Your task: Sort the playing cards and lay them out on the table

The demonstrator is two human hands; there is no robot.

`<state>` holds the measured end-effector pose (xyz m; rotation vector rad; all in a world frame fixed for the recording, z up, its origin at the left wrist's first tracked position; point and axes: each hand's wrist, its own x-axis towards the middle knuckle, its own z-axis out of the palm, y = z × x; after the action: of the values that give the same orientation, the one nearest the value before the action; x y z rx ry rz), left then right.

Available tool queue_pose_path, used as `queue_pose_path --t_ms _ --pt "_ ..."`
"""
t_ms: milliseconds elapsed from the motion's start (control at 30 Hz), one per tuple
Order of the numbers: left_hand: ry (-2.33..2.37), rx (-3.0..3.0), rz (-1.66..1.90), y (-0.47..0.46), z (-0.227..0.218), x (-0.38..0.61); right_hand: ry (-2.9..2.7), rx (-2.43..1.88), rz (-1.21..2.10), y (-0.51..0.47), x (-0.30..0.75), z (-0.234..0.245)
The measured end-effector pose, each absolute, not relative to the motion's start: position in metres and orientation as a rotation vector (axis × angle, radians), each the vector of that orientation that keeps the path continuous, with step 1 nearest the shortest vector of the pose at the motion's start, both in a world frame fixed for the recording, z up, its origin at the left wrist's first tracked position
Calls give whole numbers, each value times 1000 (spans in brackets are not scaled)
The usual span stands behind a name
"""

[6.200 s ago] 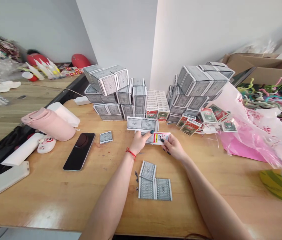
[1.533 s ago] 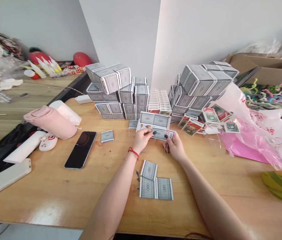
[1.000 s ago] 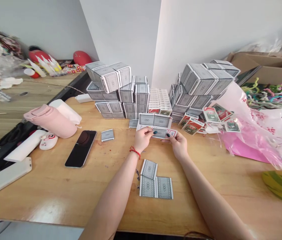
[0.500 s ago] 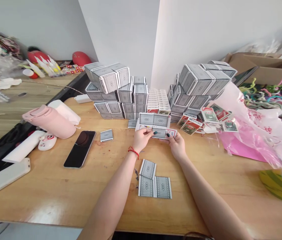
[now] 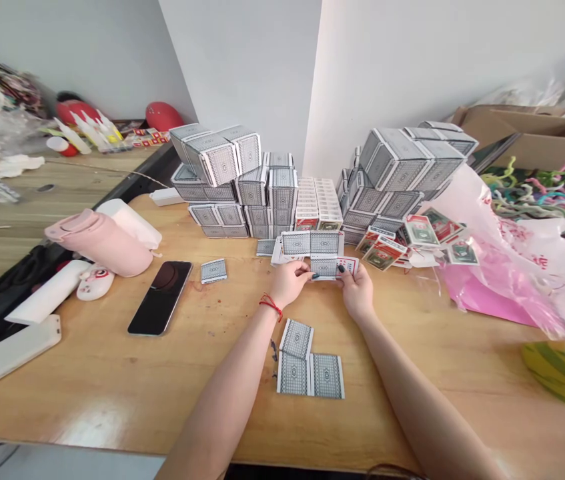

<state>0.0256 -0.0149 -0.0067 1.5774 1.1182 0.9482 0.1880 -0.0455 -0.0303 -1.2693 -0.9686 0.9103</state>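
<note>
Between my hands is a folded piece made of playing cards point(image 5: 325, 245), with grey patterned backs outward. My left hand point(image 5: 289, 283) pinches its lower left edge, thumb and fingers together. My right hand point(image 5: 357, 287) grips the right side, thumb over a card whose white face with red print point(image 5: 348, 265) shows. Loose white-faced cards lie behind my left fingers. Closer to me on the table, several folded cards point(image 5: 296, 339) form a small cluster, one leaning over another. A lone folded card point(image 5: 213, 271) lies to the left of my left hand.
Stacked blocks of folded cards stand at the back left point(image 5: 242, 180) and back right point(image 5: 407, 167), with rows of card boxes point(image 5: 318, 200) between. Left are a black phone point(image 5: 160, 298) and pink tumbler point(image 5: 97, 243). Right are card packs point(image 5: 385, 250), pink plastic point(image 5: 492, 287) and a tape roll point(image 5: 562, 370).
Both hands have shifted slightly nearer and to the right with the folded card piece. My left fingers have slid toward its lower edge. The cards on the table stay where they were.
</note>
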Motion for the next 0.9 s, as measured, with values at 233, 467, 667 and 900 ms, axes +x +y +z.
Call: queue_pose_path --t_ms 233,467,667,900 --pt "1162 1598 964 -15 -7 26 -1019 -1177 1061 -49 184 -20" --pt "1152 1533 930 -15 -9 24 -1105 -1208 1111 -50 186 -20" --pt "1143 1562 899 -16 -9 24 -1151 -1253 1086 -50 184 -21" --pt "1094 1489 908 -18 -7 25 -1186 -1309 1095 -52 182 -17"
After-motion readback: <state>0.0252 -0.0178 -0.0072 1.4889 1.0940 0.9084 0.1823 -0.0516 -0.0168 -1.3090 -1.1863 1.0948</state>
